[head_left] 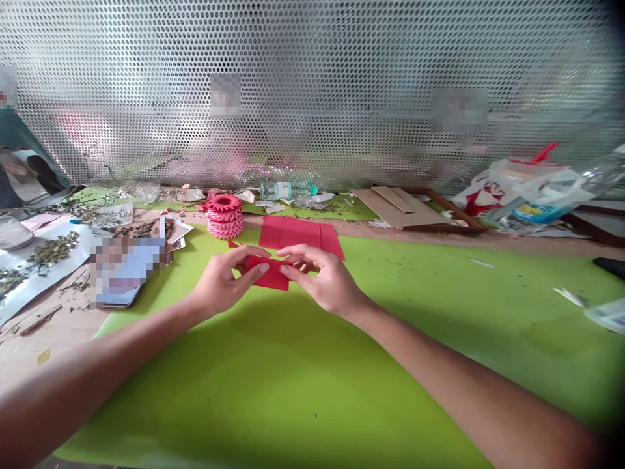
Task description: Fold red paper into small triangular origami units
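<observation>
Bare forearms (107, 371) reach in from both lower corners and end in hands held close together over a green cutting mat (312, 391) on the surface (49, 339). Fingertips of the left hand (224, 283) and the right hand (325, 280) press on a small folded piece of red paper (267, 273) from either side, holding it just above the mat. Just beyond lies a larger creased red paper sheet (300, 234), flat on the mat. To its left stands a coiled stack of pinkish-red folded paper (224, 216), with a tiny red scrap (233, 243) at its foot.

Farther back, a clear plastic water bottle (280, 190) lies on its side. To the right, cardboard pieces (400, 207) rest on a wooden frame (454, 212). Beyond them slumps a white plastic bag (517, 189) with red print and a red handle, beside a blue-and-yellow packet (540, 213); whether the packet sits inside the bag is hard to tell. On the left, dried leafy sprigs (49, 254) lie on a white sheet. A perforated metal screen (312, 85) rises behind everything.
</observation>
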### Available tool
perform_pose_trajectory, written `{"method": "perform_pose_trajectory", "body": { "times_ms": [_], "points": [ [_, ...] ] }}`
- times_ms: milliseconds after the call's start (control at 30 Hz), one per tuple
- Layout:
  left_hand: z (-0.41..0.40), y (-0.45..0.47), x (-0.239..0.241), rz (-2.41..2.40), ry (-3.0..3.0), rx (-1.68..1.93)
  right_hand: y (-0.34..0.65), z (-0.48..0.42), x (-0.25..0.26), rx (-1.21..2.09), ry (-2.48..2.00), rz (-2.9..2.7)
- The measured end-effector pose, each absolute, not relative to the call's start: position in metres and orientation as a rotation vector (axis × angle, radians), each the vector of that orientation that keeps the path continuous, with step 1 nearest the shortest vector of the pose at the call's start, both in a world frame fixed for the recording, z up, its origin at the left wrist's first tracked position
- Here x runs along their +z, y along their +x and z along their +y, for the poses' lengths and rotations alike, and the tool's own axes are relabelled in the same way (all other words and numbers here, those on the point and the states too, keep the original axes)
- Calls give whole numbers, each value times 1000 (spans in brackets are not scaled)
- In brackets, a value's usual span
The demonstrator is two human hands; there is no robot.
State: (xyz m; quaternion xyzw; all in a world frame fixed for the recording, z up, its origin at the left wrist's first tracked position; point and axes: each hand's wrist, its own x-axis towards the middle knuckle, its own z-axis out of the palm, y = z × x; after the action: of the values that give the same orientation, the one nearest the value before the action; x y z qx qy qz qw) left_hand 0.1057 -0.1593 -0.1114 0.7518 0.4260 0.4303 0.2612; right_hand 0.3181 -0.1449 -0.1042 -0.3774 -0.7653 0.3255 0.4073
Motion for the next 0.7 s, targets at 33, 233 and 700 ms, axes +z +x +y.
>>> {"method": "perform_pose_trajectory", "body": {
  "times_ms": [33,233,700],
  "points": [
    [-159,105,-112,1158,2037,1167,318,-145,-104,811,-944,-1934],
    [-158,105,-115,1200,2011,1185,319,-146,-105,839,-956,-1934],
    [-158,105,-113,1247,1957,1154,318,-146,-107,872,-969,-1925]
  ]
}}
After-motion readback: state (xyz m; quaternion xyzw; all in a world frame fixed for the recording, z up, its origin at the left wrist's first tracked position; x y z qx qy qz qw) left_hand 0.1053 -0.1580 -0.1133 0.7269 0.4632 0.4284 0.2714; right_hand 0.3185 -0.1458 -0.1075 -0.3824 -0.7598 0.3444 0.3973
